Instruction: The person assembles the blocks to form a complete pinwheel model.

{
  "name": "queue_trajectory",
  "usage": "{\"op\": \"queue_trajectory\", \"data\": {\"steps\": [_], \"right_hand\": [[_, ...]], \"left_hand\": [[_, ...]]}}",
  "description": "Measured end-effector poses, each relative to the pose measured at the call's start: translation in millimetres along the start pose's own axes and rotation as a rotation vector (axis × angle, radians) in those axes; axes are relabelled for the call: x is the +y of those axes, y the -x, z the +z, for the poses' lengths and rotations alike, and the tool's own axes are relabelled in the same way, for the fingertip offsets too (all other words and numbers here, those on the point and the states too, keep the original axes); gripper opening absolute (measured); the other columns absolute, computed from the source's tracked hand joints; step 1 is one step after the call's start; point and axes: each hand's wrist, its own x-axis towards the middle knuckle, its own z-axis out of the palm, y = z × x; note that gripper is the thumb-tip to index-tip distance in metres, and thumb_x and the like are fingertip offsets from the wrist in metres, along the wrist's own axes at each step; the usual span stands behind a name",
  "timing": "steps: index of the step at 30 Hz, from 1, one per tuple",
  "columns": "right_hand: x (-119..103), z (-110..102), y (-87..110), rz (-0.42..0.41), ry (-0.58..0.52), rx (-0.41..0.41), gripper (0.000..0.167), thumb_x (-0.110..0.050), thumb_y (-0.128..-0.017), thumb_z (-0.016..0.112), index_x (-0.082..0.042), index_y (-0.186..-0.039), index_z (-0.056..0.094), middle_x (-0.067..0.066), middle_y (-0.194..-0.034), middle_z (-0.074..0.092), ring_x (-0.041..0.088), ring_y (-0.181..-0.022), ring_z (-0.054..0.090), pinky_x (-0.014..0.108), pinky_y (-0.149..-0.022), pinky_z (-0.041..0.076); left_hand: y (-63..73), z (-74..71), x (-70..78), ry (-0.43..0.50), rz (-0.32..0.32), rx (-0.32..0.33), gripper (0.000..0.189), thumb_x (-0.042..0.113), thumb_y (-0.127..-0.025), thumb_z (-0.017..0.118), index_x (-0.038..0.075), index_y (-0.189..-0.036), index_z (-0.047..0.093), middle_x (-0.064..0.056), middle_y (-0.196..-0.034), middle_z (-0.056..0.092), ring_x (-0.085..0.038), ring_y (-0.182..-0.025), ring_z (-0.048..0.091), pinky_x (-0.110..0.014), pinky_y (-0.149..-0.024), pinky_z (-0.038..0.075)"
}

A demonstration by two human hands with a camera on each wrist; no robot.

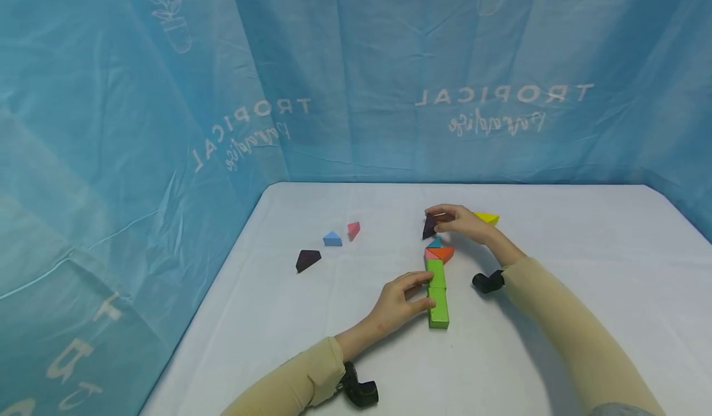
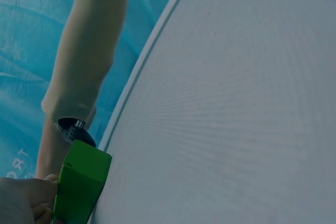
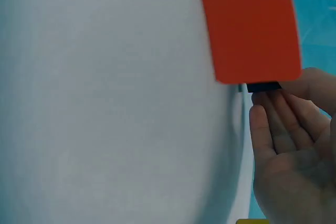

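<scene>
Two green blocks stand end to end in the head view, a near one (image 1: 439, 314) and a far one (image 1: 437, 274). My left hand (image 1: 395, 305) touches their left side, thumb at the near block and fingers at the far one. Beyond them sit an orange triangular block (image 1: 443, 253), a small pink block (image 1: 429, 254) and a teal triangular block (image 1: 436, 242). At the far end my right hand (image 1: 464, 223) pinches a dark block (image 1: 429, 227) between thumb and fingers. In the right wrist view the orange block (image 3: 254, 30) hides most of that dark block (image 3: 263, 86).
A yellow block (image 1: 487, 217) lies partly behind the right hand. To the left on the white table (image 1: 378, 212) are a second dark block (image 1: 308, 259), a blue triangular block (image 1: 332, 239) and a pink-red block (image 1: 353, 230). Blue curtains (image 1: 389, 138) rise behind the table.
</scene>
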Motion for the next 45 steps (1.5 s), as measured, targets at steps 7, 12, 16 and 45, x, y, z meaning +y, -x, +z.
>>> {"op": "queue_trajectory", "data": {"steps": [7,12,16,45], "right_hand": [[0,-4,-0.7,0.012,0.047,-0.011,0.049,-0.01,-0.093,0.057,0.006,-0.138,0.041,0.023,-0.14,0.042,0.037,-0.128,0.04,0.052,-0.105,0.032],[-3,-4,-5.8,0.06,0.146,0.093,0.049,-0.029,-0.095,0.059,0.001,-0.133,0.05,0.017,-0.132,0.052,0.032,-0.124,0.045,0.051,-0.105,0.033],[-4,1,-9.2,0.08,0.3,0.108,0.046,-0.032,-0.093,0.061,-0.002,-0.127,0.057,0.014,-0.123,0.059,0.03,-0.116,0.051,0.047,-0.1,0.04],[-14,11,4.2,0.138,0.361,0.031,0.042,-0.031,-0.093,0.061,-0.008,-0.128,0.06,0.012,-0.127,0.057,0.028,-0.115,0.051,0.046,-0.099,0.041]], "left_hand": [[0.0,0.8,-0.3,0.002,0.002,0.011,0.048,-0.004,-0.082,0.069,-0.013,-0.126,0.051,-0.024,-0.127,0.053,-0.033,-0.122,0.048,-0.04,-0.1,0.041],[-0.1,0.6,0.1,-0.011,-0.005,0.008,0.048,-0.003,-0.083,0.069,-0.012,-0.127,0.051,-0.022,-0.128,0.052,-0.032,-0.122,0.048,-0.038,-0.1,0.041],[0.3,1.1,0.2,-0.012,-0.003,0.005,0.048,-0.003,-0.083,0.069,-0.012,-0.127,0.051,-0.023,-0.128,0.052,-0.033,-0.122,0.048,-0.039,-0.1,0.041],[-1.9,0.7,0.3,-0.04,0.027,0.006,0.047,-0.004,-0.082,0.069,-0.014,-0.124,0.052,-0.025,-0.126,0.054,-0.037,-0.119,0.049,-0.042,-0.098,0.042]]}}
